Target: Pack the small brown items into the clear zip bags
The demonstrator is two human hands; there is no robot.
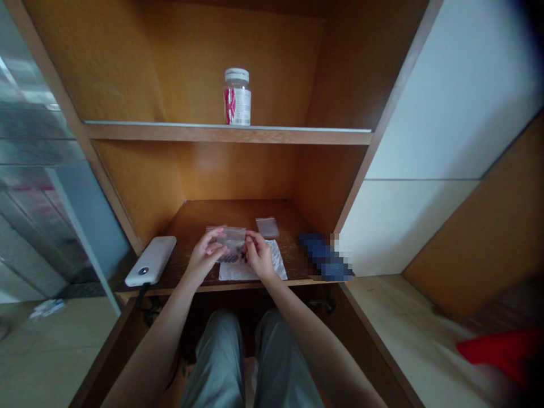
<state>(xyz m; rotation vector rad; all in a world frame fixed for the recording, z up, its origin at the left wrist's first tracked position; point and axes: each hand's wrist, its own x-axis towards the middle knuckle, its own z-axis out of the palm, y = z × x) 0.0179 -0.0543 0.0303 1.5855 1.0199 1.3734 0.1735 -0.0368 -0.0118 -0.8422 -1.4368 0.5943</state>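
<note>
Clear plastic is showing in the small bag [232, 239] that the person is handling over a wooden shelf [238, 212], with the bag hanging just above a sheet of white paper [250, 271]. Dark contents are gathering low in the bag, but they are too small and obscured to identify. The left hand [206, 254] is staying half open, with its curved fingers [216, 235] touching the bag's left side; the view is not showing whether they are gripping it. The right hand [259, 255] is closing into a pinch, its fingertips [250, 238] holding the bag's right side.

A second small plastic bag [267, 228] is lying flat on the shelf just behind the paper. A white power bank [151, 260] is resting near the shelf's left front edge, with a black cable [142, 297] hanging below it. A blue object [325, 258] is lying at the right end of the shelf, its details blurred beyond identification. On the shelf above, a capped glass jar [237, 97] with a red-and-white label is standing upright. Grey trousers [250, 362] are showing below the shelf, and a red cloth [501, 351] is lying on the floor at lower right.
</note>
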